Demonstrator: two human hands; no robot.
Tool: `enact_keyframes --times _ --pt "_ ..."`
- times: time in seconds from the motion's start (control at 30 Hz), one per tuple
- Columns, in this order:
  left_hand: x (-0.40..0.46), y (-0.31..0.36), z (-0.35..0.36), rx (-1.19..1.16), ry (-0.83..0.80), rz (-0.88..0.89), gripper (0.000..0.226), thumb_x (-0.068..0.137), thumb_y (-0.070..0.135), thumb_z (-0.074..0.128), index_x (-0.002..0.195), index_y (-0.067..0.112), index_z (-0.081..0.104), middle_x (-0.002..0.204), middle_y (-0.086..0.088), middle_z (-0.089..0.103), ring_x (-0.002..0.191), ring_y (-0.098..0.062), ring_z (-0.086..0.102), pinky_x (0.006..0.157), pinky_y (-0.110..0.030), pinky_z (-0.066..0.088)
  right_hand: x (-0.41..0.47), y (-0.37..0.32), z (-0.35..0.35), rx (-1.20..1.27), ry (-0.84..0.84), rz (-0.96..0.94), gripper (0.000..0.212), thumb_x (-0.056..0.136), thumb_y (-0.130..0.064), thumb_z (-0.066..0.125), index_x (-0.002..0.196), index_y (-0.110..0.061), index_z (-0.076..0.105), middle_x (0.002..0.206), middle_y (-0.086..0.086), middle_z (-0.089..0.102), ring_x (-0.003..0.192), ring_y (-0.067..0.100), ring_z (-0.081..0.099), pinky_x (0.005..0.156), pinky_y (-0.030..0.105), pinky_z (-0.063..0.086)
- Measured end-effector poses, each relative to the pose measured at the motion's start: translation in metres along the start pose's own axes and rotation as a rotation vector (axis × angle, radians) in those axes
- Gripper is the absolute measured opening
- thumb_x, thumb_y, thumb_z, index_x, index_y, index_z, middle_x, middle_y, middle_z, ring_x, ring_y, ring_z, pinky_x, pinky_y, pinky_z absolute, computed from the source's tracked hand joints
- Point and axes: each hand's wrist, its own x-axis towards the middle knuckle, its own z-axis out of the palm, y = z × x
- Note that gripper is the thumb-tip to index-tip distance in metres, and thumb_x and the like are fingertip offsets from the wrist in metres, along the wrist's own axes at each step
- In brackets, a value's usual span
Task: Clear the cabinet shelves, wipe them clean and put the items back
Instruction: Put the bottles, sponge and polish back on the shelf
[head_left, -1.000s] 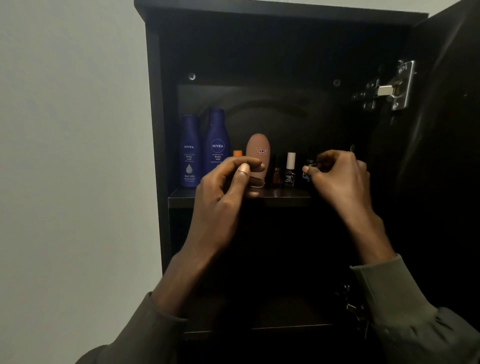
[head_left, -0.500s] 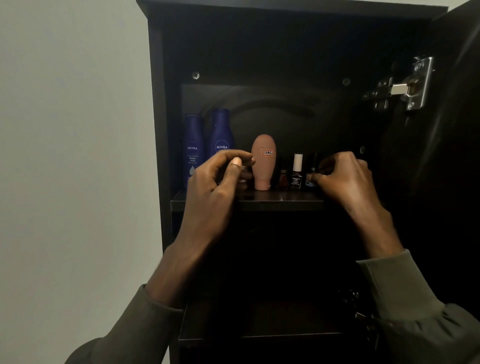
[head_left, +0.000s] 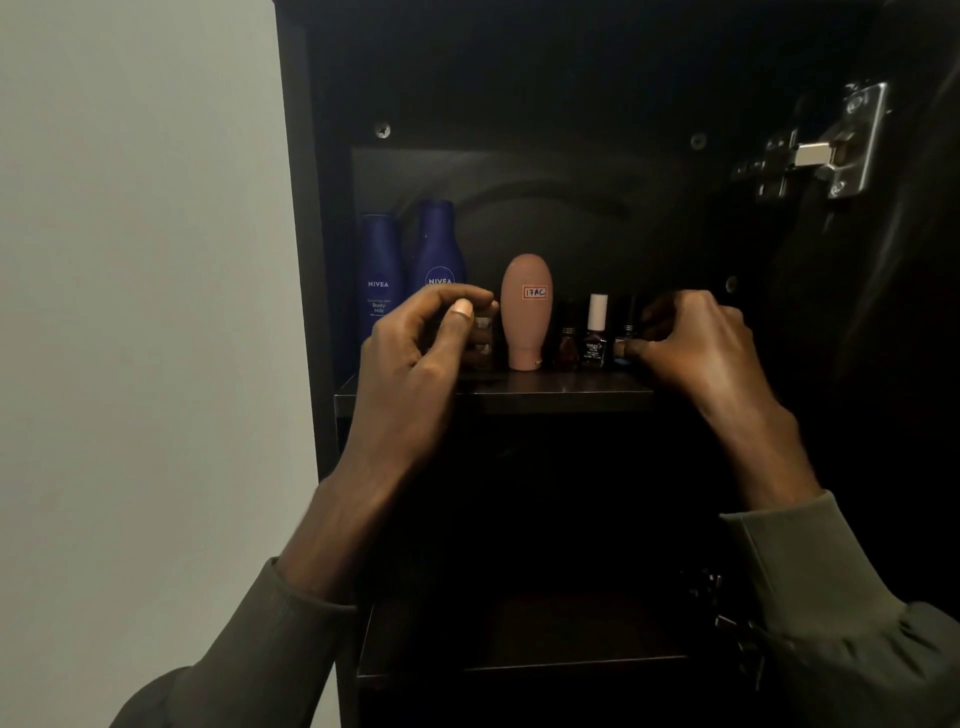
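Inside the dark cabinet (head_left: 306, 260), my left hand (head_left: 415, 358) curls its thumb and fingers narrowly round a small clear bottle (head_left: 483, 343) standing upright on the upper shelf (head_left: 545, 392), just left of the pink tube (head_left: 525, 312). That tube stands on its cap, long axis vertical, rounded end up, a white label reading "17AC" facing me. Two tall blue Nivea bottles (head_left: 382, 280) stand upright at the shelf's back left. Right of the tube, a row of small dark nail polish bottles (head_left: 595, 335) stands upright, one white-capped. My right hand (head_left: 696, 348) closes loosely at the row's right end; whether it grips a bottle I cannot tell
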Motion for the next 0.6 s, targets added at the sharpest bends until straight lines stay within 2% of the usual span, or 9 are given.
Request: enact_keyframes --times 0.17,0.3,0.43,0.53,0.6 --pt "0.000 -0.001 -0.002 0.002 0.013 -0.014 0.022 0.101 0.013 0.049 0.112 0.013 0.068 0.109 0.003 0.072 0.100 -0.011 0.070 0.086 -0.026 0.059 -0.004 0.003 -0.005 0.045 0.056 -0.028 0.061 0.081 -0.032 0.078 0.135 -0.020 0.051 0.124 0.006 0.063 0.116 0.023 0.058 0.085 0.029 0.044" --pt "-0.002 -0.003 -0.004 0.030 0.034 0.001 0.023 0.100 0.016 0.050 0.114 0.010 0.067 0.112 0.000 0.071 0.104 -0.011 0.068 0.092 -0.023 0.055 -0.019 0.011 -0.011 0.119 0.222 -0.135 0.068 0.080 -0.033 0.077 0.140 -0.028 0.044 0.133 0.001 0.058 0.122 0.017 0.054 0.100 0.032 0.045" --pt "-0.003 -0.001 -0.008 0.014 0.027 0.021 0.023 0.100 0.013 0.050 0.115 0.006 0.067 0.112 -0.002 0.070 0.103 -0.008 0.067 0.091 -0.019 0.054 -0.048 0.019 -0.014 0.273 0.318 -0.257 0.062 0.083 -0.028 0.075 0.137 -0.032 0.046 0.135 -0.005 0.054 0.124 0.008 0.052 0.097 0.026 0.046" --pt "-0.007 0.004 -0.011 -0.022 0.032 0.055 0.023 0.100 0.010 0.049 0.113 0.002 0.066 0.110 -0.004 0.071 0.102 -0.010 0.068 0.088 -0.020 0.054 -0.081 0.023 -0.013 0.476 0.359 -0.353 0.050 0.087 -0.021 0.072 0.133 -0.024 0.051 0.129 -0.005 0.059 0.120 0.002 0.056 0.097 0.025 0.051" --pt "-0.014 0.007 -0.011 -0.051 0.026 0.080 0.024 0.101 0.010 0.048 0.112 0.001 0.066 0.108 -0.007 0.071 0.102 -0.014 0.069 0.089 -0.025 0.055 -0.105 0.030 -0.008 0.594 0.355 -0.409 0.040 0.092 -0.015 0.067 0.129 -0.016 0.053 0.123 0.002 0.062 0.116 0.008 0.060 0.096 0.023 0.050"
